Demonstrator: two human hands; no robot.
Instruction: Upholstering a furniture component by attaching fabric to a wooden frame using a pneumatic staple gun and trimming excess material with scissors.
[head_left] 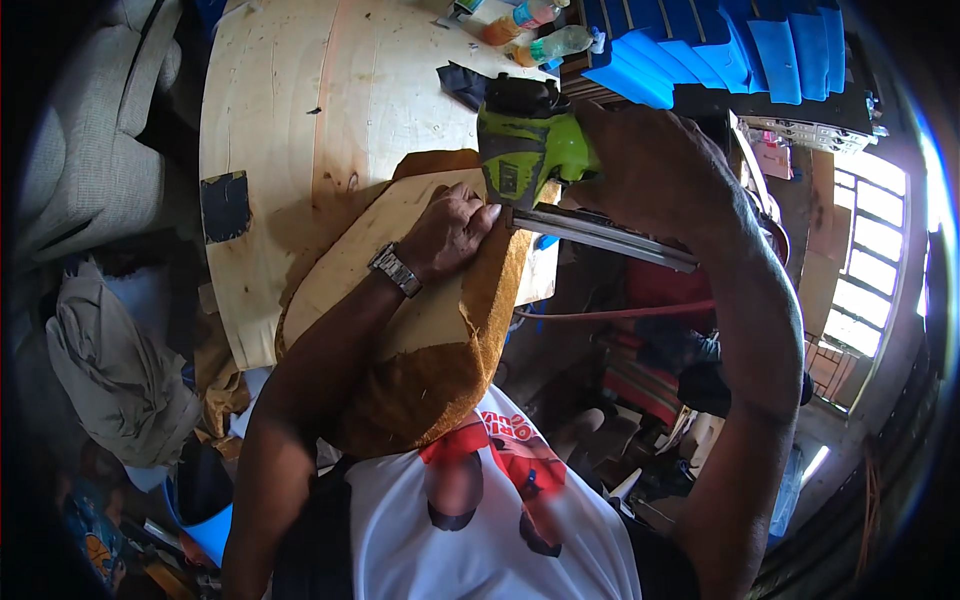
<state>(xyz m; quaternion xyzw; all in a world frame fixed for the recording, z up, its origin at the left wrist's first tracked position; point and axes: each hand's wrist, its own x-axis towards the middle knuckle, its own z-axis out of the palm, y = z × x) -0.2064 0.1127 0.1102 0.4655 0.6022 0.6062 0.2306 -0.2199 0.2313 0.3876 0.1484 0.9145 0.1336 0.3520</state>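
Note:
My right hand is wrapped round the grip of a green and black pneumatic staple gun. Its nose, with a metal magazine rail below the hand, sits at the edge of a pale wooden panel. Brown fabric is folded over the panel's near and right edges and also shows beyond its far edge. Just left of the nose, my left hand pinches the fabric edge down on the panel, fingers curled. A metal watch is on that wrist. The tool covers the exact spot where it meets the fabric.
Under the panel is a light wooden table with a dark patch. Bottles stand at its far edge, beside stacked blue pieces. A reddish hose runs at right. Grey upholstered seating and a blue bucket are at left.

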